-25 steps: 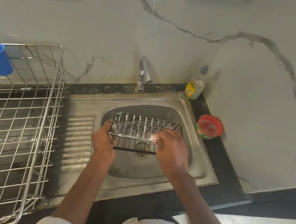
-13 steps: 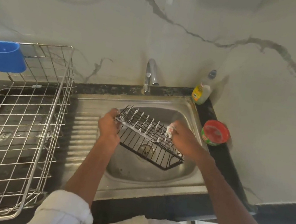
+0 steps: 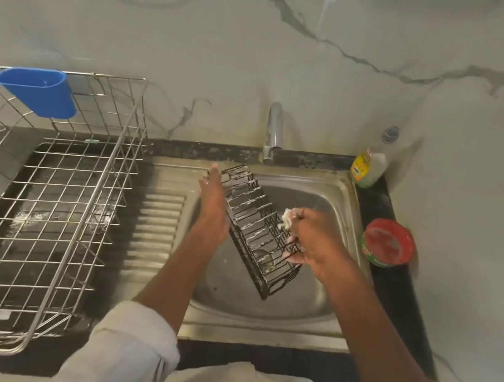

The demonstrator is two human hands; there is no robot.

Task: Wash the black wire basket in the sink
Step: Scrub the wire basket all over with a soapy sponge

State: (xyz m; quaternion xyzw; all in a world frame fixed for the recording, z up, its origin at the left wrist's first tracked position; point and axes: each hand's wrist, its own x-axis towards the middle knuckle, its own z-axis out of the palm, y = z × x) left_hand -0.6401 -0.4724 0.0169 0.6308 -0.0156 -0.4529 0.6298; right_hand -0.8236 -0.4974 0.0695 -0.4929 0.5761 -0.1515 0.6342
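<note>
Black wire basket (image 3: 258, 228) held tilted over the sink (image 3: 314, 329) bowl — far end up near the sink's back edge below the tap (image 3: 274, 131), near end low over the bowl, white suds on the wires. Left hand (image 3: 213, 208) lies along its left side, fingers fairly straight; how far they wrap cannot be told. Right hand (image 3: 315, 242) — fingers curled, pinching a soapy white scrubber (image 3: 287, 219) against the basket's right side.

Honestly nothing here is readable. The clear plastic dish-soap bottle with the yellow label (image 3: 367, 168) has some red print up top, but it's way too blurry, and the lettering on the round red-and-green tub (image 3: 388, 243) is just smudges.
</note>
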